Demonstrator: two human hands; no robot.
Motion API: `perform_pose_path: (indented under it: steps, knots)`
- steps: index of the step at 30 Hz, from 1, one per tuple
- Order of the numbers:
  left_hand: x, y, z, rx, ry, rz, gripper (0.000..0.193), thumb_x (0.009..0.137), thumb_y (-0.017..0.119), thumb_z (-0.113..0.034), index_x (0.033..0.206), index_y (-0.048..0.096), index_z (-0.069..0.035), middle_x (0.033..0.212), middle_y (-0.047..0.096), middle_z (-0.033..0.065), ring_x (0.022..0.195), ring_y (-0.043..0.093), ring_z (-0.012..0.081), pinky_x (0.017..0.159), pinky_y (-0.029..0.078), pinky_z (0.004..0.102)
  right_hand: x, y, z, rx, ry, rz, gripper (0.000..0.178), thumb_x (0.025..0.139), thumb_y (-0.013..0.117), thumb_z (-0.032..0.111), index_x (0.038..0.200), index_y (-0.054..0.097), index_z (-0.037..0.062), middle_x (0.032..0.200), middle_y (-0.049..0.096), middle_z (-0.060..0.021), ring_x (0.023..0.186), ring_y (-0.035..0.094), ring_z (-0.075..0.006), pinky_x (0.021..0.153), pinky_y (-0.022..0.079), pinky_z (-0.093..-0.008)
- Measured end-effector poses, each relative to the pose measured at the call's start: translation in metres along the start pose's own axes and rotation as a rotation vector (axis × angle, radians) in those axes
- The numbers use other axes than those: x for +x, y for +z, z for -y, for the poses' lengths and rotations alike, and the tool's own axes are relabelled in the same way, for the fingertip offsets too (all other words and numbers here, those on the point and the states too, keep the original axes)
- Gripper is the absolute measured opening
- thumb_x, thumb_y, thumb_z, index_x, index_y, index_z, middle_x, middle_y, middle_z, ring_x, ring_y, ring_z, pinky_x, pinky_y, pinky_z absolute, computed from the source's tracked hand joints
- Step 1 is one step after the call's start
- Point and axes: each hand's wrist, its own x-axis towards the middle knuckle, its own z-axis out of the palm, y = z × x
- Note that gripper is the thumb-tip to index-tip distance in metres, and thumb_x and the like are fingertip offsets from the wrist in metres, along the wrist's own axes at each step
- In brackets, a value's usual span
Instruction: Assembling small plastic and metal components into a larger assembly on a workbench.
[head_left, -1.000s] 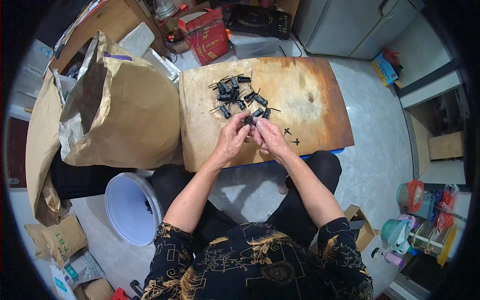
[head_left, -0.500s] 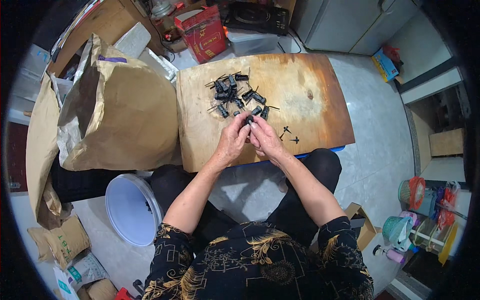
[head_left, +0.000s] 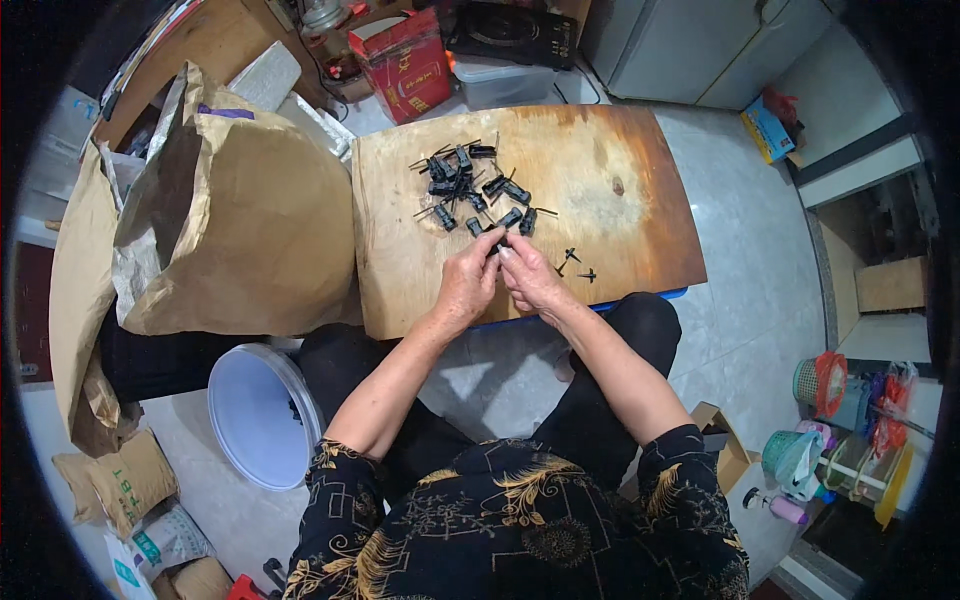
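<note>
Left hand and right hand now hide more of the black part, fingers pinched around it, work on it seemingly unfinished

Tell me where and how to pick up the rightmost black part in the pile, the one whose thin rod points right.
Take the black part by its thick body, probably from above and the right, because a neighbouring part lies close on its left. Avoid the thin rod at its far end, which likely offers less to hold.
</note>
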Motion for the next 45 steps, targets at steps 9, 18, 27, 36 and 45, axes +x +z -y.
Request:
perform_pose_path:
  steps: [9, 18, 27, 36, 45]
  knots:
    - [0.011, -0.025, 0.009, -0.790, -0.520, 0.085, 0.027, 0.091, 0.042, -0.006, 0.117, 0.044, -0.010, 0.082, 0.056, 0.0060, 0.071, 0.060, 0.0158, 0.060, 0.053, 0.0252, 0.047, -0.053, 0.002, -0.931, -0.440, -0.333, 0.030, 0.083, 0.057, 0.022, 0.108, 0.050, 0.0064, 0.074, 0.060, -0.0109, 0.066, 0.059, -0.0264, 0.059, 0.047, -0.0368]
    - [0.014, -0.026, 0.017, -1.128, -0.764, 0.004, 0.019, 0.092, 0.047, -0.022, 0.078, 0.047, -0.008, 0.066, 0.052, 0.0036, 0.060, 0.058, 0.0141, 0.047, 0.048, 0.0226, 0.069, -0.093, -0.005, -1.311, -0.389, -0.697, 0.017, 0.079, 0.052, 0.020, 0.085, 0.055, 0.0042, 0.074, 0.059, -0.0226, 0.074, 0.058, -0.0405, 0.066, 0.046, -0.0472]
    - [0.008, 0.001, 0.024, 0.033, -0.027, -0.162, 0.043, 0.079, 0.054, -0.008, 0.119, 0.039, -0.006, 0.087, 0.052, 0.0131, 0.069, 0.056, 0.0247, 0.059, 0.048, 0.0358, 0.034, -0.062, 0.016, -0.492, -0.183, -0.420, 0.014, 0.080, 0.054, 0.018, 0.074, 0.050, 0.0064, 0.055, 0.047, -0.0048, 0.044, 0.044, -0.0157, 0.042, 0.037, -0.0303]
    - [-0.001, 0.003, 0.003, 0.300, 0.219, -0.007, 0.073, 0.068, 0.066, -0.007, 0.131, 0.028, -0.008, 0.101, 0.049, 0.0194, 0.081, 0.057, 0.0379, 0.066, 0.050, 0.0427, -0.017, -0.023, 0.007, 0.063, 0.183, 0.032, 0.013, 0.085, 0.053, 0.015, 0.076, 0.045, 0.0125, 0.054, 0.043, 0.0032, 0.037, 0.032, -0.0044, 0.034, 0.025, -0.0206]
    - [-0.004, 0.007, 0.005, 0.261, 0.151, 0.015, 0.063, 0.071, 0.062, -0.004, 0.128, 0.037, -0.011, 0.097, 0.056, 0.0198, 0.085, 0.058, 0.0366, 0.068, 0.050, 0.0399, -0.015, -0.016, 0.002, 0.081, 0.128, 0.053, 0.018, 0.090, 0.049, 0.024, 0.077, 0.046, 0.0123, 0.055, 0.042, 0.0036, 0.038, 0.032, -0.0038, 0.035, 0.026, -0.0199]
